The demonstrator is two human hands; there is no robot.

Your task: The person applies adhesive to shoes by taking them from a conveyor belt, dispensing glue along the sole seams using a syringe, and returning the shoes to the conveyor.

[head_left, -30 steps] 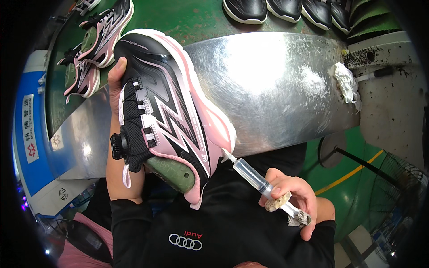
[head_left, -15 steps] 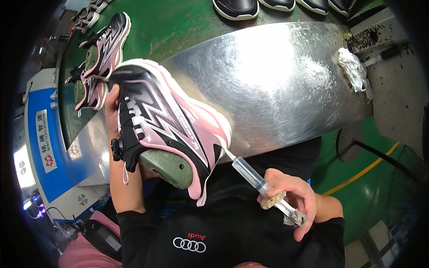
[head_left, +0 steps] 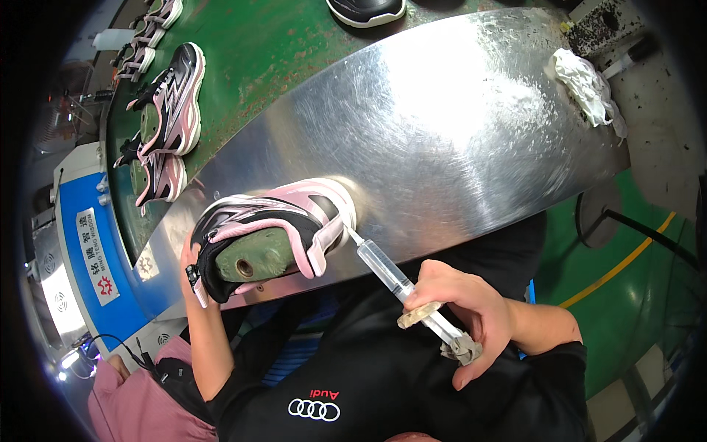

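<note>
A pink, black and white sneaker [head_left: 302,210] is tilted in front of me, its opening toward me and its heel to the right. A green shoe last [head_left: 258,254] fills it. My left hand [head_left: 189,258] grips the toe side, with most of its fingers hidden behind the shoe. My right hand [head_left: 475,298] is closed around a clear syringe [head_left: 384,267] with a worn, wrapped plunger end. The syringe's narrow white tip meets the heel near the sole edge; whether any liquid comes out is not visible.
A shiny metal worktop [head_left: 442,125] lies beneath, along a green conveyor [head_left: 258,66]. Similar pink-black sneakers [head_left: 173,99] stand at the left, and a black shoe [head_left: 367,10] at the top. A crumpled white cloth [head_left: 585,85] lies at right. A person in pink [head_left: 151,398] is at lower left.
The sneaker has rolled from showing its side to showing its opening and sits lower. My right hand and the syringe have shifted slightly left, the tip still at the heel.
</note>
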